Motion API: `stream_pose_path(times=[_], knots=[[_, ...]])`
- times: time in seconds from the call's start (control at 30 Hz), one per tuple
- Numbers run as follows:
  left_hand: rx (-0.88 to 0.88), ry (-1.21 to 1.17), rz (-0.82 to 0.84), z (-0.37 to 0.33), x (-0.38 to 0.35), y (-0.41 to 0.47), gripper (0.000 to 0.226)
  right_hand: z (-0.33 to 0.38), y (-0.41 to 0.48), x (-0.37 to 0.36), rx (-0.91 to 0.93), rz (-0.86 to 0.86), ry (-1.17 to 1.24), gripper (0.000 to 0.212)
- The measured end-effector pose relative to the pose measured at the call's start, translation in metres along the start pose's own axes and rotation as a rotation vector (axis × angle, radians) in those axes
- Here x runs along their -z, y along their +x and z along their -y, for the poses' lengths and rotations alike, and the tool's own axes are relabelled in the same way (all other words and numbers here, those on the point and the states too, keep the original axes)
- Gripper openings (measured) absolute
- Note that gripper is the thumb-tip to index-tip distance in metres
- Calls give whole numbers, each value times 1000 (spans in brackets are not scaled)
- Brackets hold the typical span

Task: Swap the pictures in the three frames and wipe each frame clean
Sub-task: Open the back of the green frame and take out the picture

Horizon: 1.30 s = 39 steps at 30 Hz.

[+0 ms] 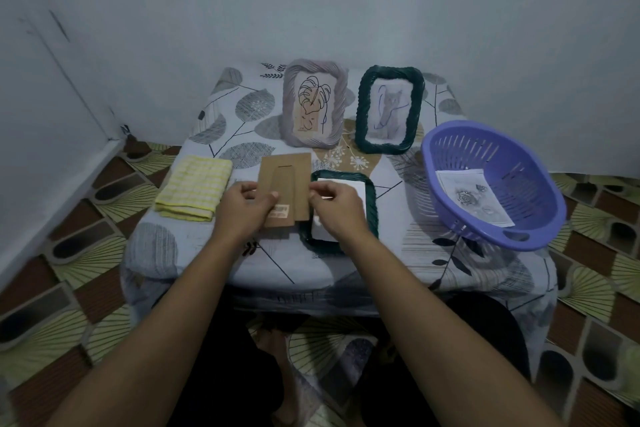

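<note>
A brown cardboard frame backing (pixel 284 180) with a stand flap is held above the table. My left hand (pixel 242 208) grips its lower left edge with thumb on top, and my right hand (pixel 334 206) pinches its right edge. Under my right hand a dark green frame (pixel 370 204) lies face down with a white sheet (pixel 353 187) inside it. At the back stand a grey frame (pixel 315 104) with a leaf drawing and another dark green frame (pixel 389 111) with a cat picture. A folded yellow checked cloth (pixel 194 192) lies at the left.
A purple slotted basket (pixel 519 163) at the right holds a printed rose picture (pixel 472 198). The low table (pixel 311 263) wears a leaf-patterned cover. Walls close in behind and to the left; patterned floor tiles surround the table.
</note>
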State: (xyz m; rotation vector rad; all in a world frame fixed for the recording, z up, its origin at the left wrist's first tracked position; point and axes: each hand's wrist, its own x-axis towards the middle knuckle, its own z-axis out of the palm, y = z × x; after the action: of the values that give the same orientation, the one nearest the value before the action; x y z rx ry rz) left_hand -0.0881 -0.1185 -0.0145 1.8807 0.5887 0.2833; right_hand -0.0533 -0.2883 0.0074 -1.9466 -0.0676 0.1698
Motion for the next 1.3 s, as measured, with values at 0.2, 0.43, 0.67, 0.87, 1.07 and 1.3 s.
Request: stream_pose_path(times=[0.2,0.43,0.67,0.87,1.07,1.3], knots=[[-81,336,-40,20,21,9,52,4,-1,-33,84,213,-539,44],[-180,581,-29,28,21,6,43,5,-9,-37,352,162,-926,23],[-261,704,-84,18,17,1,41,-1,-5,-20,323,136,-743,39],[-369,628,0,-9,-9,-7,31,-20,3,29,211,36,-514,36],[-551,567,264,-17,-47,-7,28,-57,2,70,183,-77,-627,42],[-448,836,380,-27,-76,5,70,-77,-4,78,181,26,-778,50]])
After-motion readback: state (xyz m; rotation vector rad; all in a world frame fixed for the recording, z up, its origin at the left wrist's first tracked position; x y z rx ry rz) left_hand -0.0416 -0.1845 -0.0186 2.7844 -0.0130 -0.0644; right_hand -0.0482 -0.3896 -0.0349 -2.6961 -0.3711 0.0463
